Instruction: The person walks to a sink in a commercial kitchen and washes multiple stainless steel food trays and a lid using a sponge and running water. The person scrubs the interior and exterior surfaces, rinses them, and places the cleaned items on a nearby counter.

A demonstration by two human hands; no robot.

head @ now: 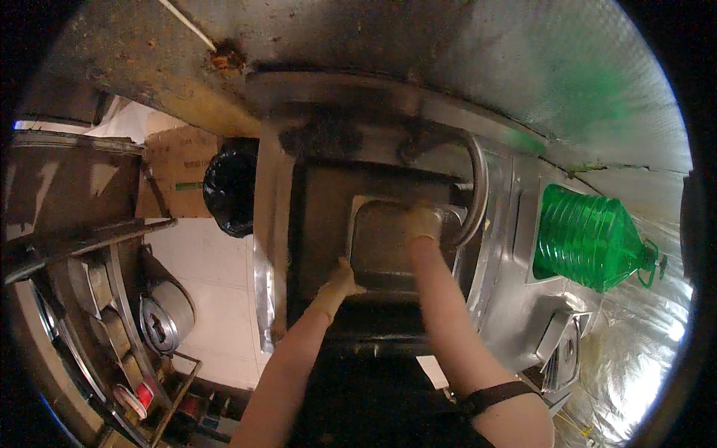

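Observation:
A rectangular metal pan sits in the basin of a stainless steel sink before me. My left hand, in a pale glove, grips the pan at its near left corner, fingers along the left rim and thumb at the near rim. Over the right part of the pan is my right hand, gloved too and blurred. Whether its fingers hold anything cannot be made out. A thick grey hose curves down from the tap area, just right of that hand.
On the steel counter at right lie a large green plastic jug and metal pans with lids. To the left are a black bag, a cardboard box, a steel pot and a rack.

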